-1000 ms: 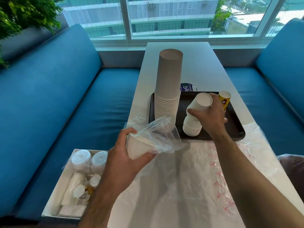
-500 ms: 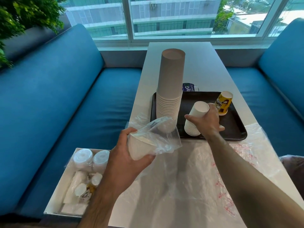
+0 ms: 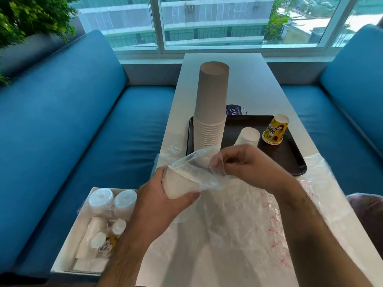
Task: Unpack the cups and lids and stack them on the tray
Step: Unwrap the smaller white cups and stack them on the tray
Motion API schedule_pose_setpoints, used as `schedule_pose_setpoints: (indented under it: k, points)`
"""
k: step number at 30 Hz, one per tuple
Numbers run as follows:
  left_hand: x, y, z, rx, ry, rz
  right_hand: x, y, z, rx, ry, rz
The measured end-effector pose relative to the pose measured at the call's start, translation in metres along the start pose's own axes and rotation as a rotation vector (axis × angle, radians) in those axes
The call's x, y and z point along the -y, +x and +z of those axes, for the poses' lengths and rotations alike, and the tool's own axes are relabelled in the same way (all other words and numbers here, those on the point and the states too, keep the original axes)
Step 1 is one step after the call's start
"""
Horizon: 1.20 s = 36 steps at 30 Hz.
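My left hand (image 3: 163, 195) gripped the bagged cups (image 3: 178, 183) at frame centre while my right hand (image 3: 246, 164) pinched the plastic sleeve (image 3: 199, 164) open, probably to free them for the tray (image 3: 290, 158) just behind.

Materials on and beside the tray (image 3: 290, 162)
Matt paper cups (image 3: 211, 112) are standing on glossy dark plastic; thin clear film (image 3: 199, 168) is crinkling nearby.
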<state>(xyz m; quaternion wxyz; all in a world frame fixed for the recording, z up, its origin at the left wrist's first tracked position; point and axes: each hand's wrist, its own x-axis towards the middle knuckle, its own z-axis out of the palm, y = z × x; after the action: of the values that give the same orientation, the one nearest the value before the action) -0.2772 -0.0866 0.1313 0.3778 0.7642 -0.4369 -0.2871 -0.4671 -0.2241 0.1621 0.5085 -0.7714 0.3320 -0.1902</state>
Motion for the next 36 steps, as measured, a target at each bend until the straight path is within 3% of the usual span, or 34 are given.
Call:
schedule_pose_setpoints:
  k: [9,16,22,28,33,36]
  points:
    - [-0.008,-0.005,0.000,0.007,0.030,0.024,0.011,0.006,0.016,0.267,-0.090,-0.101]
    - [-0.003,-0.005,-0.002,0.024,0.072,0.000,0.006,0.010,0.018,0.193,-0.028,-0.179]
    - [-0.001,-0.007,-0.004,0.026,0.090,-0.032,0.005,0.010,0.014,0.080,0.079,-0.088]
    - [-0.005,-0.006,-0.002,0.024,0.082,0.000,0.005,0.009,0.029,0.118,0.103,-0.046]
    - [-0.001,-0.005,-0.007,0.046,-0.048,-0.039,0.002,0.006,0.019,-0.041,0.315,0.026]
    - [-0.001,-0.004,-0.008,0.021,-0.116,-0.042,-0.004,0.007,0.015,-0.039,0.444,0.081]
